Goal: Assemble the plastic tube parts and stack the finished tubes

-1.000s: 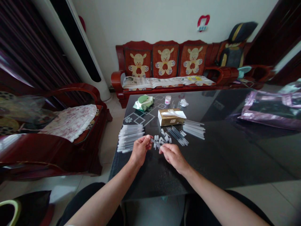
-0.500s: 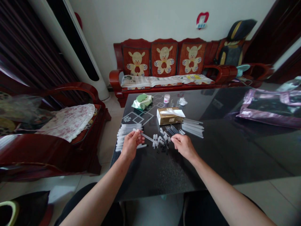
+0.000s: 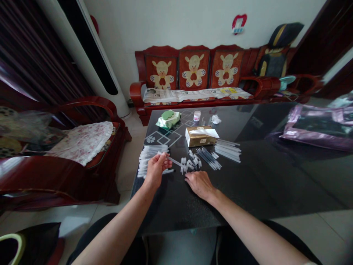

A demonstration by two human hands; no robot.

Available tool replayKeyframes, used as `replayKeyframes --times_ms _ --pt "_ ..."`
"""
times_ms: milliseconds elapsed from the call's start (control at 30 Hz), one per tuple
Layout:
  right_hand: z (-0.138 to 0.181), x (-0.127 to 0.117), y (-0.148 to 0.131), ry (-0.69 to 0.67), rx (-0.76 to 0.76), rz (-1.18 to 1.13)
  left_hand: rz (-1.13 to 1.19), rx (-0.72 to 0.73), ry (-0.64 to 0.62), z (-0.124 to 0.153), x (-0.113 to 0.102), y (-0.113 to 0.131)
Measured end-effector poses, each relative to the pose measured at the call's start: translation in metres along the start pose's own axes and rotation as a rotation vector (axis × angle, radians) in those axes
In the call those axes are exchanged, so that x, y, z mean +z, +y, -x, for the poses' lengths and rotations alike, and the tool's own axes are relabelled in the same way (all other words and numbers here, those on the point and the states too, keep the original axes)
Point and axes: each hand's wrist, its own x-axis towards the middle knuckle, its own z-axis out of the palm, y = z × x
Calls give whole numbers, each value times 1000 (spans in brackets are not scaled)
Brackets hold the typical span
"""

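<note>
My left hand (image 3: 156,168) pinches a translucent white pen barrel (image 3: 175,161), which slants down to the right. Under and beside that hand lies a row of similar white barrels (image 3: 145,158), one showing a dark tip. My right hand (image 3: 200,184) rests low on the table with its fingers curled together; anything in them is hidden. It covers the spot of some small black pieces. Just beyond its fingers lie several whitish pen caps (image 3: 195,159). Thin dark pen refills (image 3: 209,158) are spread to the right of the caps.
More translucent barrels (image 3: 227,150) lie at the right. Behind stand a gold tissue box (image 3: 201,140), a green wipes pack (image 3: 168,119), a small white cup (image 3: 196,116) and crumpled tissue (image 3: 216,119). A purple-edged bag (image 3: 298,138) sits at the table's far right.
My right hand has moved left and towards me, from beside the refills down to the small black pieces. My left hand keeps the barrel in nearly the same place.
</note>
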Motion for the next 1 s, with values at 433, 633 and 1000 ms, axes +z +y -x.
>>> replayKeyframes --times_ms 433,633,1000 --pt "3 -24 21 110 348 -1379 59 -4 20 1 2 0" --pt "4 -29 22 151 391 -1651 37 -9 -2 2 3 -6" --pt "3 -26 17 151 426 -1726 36 -17 15 2 4 -5"
